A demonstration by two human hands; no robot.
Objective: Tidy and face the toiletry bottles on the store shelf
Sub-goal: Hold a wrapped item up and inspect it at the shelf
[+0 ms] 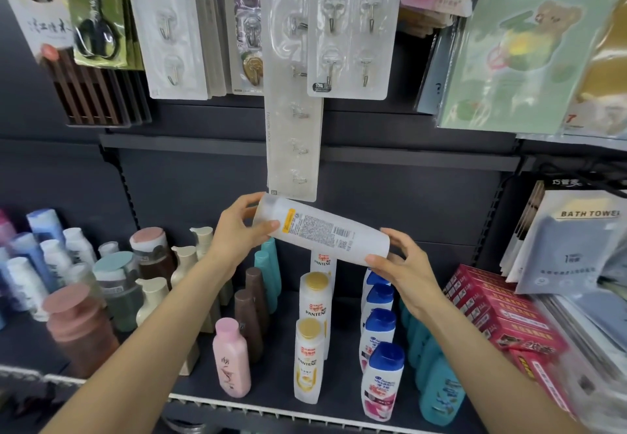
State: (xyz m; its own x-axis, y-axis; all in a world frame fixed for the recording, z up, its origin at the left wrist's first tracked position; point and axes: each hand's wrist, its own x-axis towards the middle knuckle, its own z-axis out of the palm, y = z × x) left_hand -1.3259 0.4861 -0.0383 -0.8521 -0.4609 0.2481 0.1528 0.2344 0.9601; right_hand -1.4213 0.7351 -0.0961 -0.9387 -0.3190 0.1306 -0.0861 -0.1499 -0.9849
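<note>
1. Two bare forearms reach up from the bottom edge toward a dark store shelf.
2. Left hand: fingers and thumb curled round one end of a white bottle, thumb on the front near a yellow sticker.
3. Right hand: fingers and thumb pinch the bottle's other end, thumb tip on the lower edge.
4. White bottle is held betw. both hands, above the shelf, lying nearly sideways and tilted, its left end higher. Back label w/ small print and barcode faces the viewer.
5. Below the hands, standing upright in front-to-back rows: gold-capped Pantene bottles directly under the held bottle; blue-capped white bottles under the right hand.
6. Teal bottles stand just right of the blue-capped row; more teal ones sit under the left hand.
7. Pink bottle and brown bottles stand below the left hand, beside the left forearm.
8. Further left of the left hand: cream pump bottles and blurred blue and white bottles.
9. Right of the right hand: red boxes, and a pack reading "BATH TOWEL".
10. Above both hands: hanging packs of clear adhesive hooks; one long pack's lower end sits just behind the held bottle.
</note>
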